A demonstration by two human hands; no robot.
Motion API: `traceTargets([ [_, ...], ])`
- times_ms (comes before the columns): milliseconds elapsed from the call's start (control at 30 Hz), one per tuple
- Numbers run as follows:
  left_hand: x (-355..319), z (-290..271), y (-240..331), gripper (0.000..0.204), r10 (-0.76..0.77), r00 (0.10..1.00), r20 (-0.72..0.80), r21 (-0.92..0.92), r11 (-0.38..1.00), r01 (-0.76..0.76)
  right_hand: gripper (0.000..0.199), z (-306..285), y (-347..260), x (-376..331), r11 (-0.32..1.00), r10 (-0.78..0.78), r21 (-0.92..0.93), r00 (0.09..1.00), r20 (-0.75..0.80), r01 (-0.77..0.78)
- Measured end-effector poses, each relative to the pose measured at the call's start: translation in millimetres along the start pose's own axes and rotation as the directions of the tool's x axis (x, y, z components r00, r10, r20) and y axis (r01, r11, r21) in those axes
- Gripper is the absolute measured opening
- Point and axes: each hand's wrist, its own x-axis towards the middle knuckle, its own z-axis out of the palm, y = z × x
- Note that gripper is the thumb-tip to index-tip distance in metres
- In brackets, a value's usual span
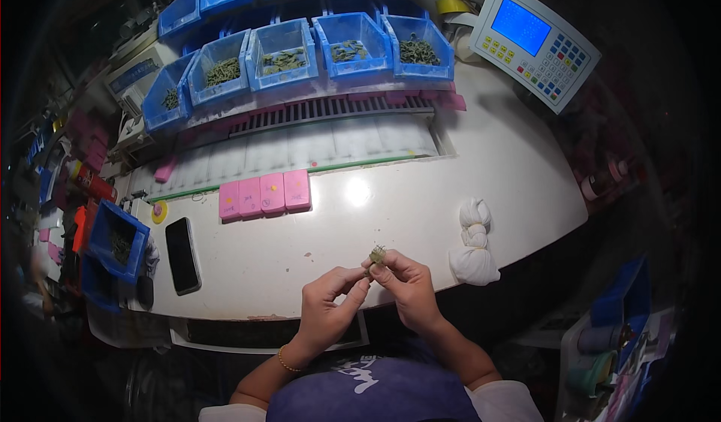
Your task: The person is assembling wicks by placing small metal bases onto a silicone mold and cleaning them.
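In front of me, just above the table's near edge, my two hands meet at the fingertips. My right hand pinches a small greenish bundle of thin, short pieces between thumb and fingers, and its spiky top sticks up. Right beside it, my left hand is closed, thumb against fingers, touching the right fingers. What the left fingertips hold, if anything, is too small to tell.
Blue bins with greenish pieces stand in rows at the back. Pink blocks, a phone and a white cloth bundle lie on the white table. A keypad unit with a blue screen is at the back right.
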Motion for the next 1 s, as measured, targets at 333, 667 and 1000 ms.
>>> traceTargets([
  [333,2.6,-0.7,2.2,0.017,0.239,0.971,0.008,0.322,0.919,-0.228,0.019,2.2,5.1,-2.3,0.997,0.014,0.076,1.000,0.000,-0.014],
  [667,4.6,3.0,-7.4,0.018,0.492,0.870,0.024,0.529,0.733,-0.428,0.013,10.4,7.9,-3.2,0.992,0.000,0.129,0.999,-0.049,0.006],
  [1000,2.9,-4.5,-4.5,0.014,0.060,0.998,0.007,0.082,0.995,-0.061,0.018,2.1,4.4,0.1,0.989,0.058,0.131,0.998,0.031,-0.062],
])
